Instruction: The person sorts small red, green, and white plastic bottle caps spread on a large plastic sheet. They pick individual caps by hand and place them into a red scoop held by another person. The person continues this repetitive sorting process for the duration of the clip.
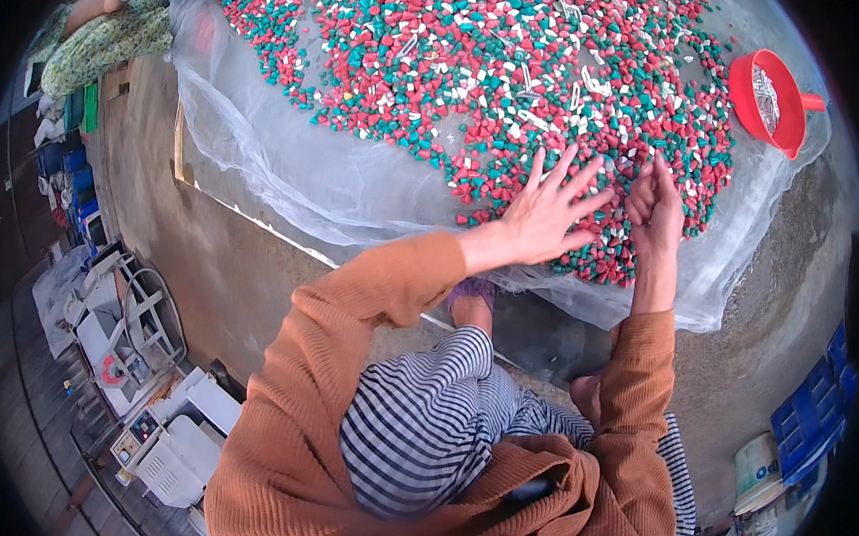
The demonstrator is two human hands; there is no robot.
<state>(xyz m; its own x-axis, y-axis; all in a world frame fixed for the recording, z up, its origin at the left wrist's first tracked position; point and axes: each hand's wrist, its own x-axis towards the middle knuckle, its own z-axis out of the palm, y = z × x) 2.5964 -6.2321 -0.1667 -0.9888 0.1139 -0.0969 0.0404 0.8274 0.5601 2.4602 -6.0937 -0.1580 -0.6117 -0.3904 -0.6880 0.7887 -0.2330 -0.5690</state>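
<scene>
A wide heap of small red, green and white plastic pieces (390,75) lies spread before me. My left hand (544,216) rests palm down on the near edge of the heap, its fingers fanned out. Just to its right, my right hand (656,209) is closed over the pieces, thumb and fingers drawn together. Whatever it may hold is hidden by the fingers. Longer white link-shaped pieces (532,119) lie scattered among the small ones beyond my hands.
Under the heap spreads a whitish mesh sheet (289,190). A red pan with a handle (740,101), holding white pieces, stands at the right. Another person's patterned trouser leg (108,53) shows far left. A white machine (177,458) stands lower left, blue crates (812,409) lower right.
</scene>
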